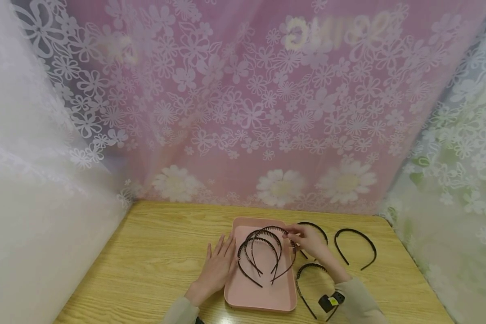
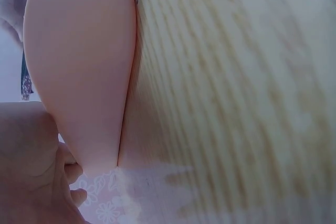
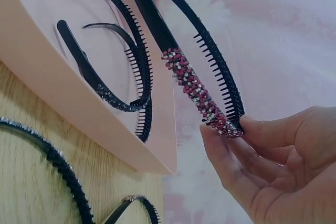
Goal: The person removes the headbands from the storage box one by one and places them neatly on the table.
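From here, the right hand point(image 3: 278, 166) pinches a beaded headband point(image 3: 195, 90) over the tray point(image 1: 259, 298); the left hand point(image 1: 215, 271), fingers spread, touches its side. Likely being placed, it needs lowering, then letting go.

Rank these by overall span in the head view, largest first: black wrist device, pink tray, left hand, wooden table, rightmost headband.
1. Wooden table
2. Pink tray
3. Left hand and rightmost headband: too alike to rank
4. Black wrist device, smallest even though it may sit nearer the camera
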The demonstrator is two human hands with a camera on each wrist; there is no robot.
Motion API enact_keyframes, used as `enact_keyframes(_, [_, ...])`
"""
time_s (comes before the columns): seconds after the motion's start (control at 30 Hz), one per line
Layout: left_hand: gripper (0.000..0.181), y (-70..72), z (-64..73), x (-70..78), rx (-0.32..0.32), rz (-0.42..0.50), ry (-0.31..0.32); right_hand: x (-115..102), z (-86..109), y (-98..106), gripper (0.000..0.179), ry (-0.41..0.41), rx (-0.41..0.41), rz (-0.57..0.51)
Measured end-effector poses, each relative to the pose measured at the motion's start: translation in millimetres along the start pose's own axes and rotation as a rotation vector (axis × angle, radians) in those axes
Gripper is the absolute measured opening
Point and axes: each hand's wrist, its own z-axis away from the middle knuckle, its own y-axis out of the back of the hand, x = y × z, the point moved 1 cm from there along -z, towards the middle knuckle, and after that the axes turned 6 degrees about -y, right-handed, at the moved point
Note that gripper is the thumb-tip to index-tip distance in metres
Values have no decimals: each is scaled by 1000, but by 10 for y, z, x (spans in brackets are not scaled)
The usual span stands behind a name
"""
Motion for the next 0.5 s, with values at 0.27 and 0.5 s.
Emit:
enact_keyframes(0.27, [52,-6,-1,-4,-1,2,-1,98,78,133,36,-52,13,-66])
enact_keyframes(0.5, [53,7,-3,1,-8,10,-2,195,140,262,39,-68,19,-86])
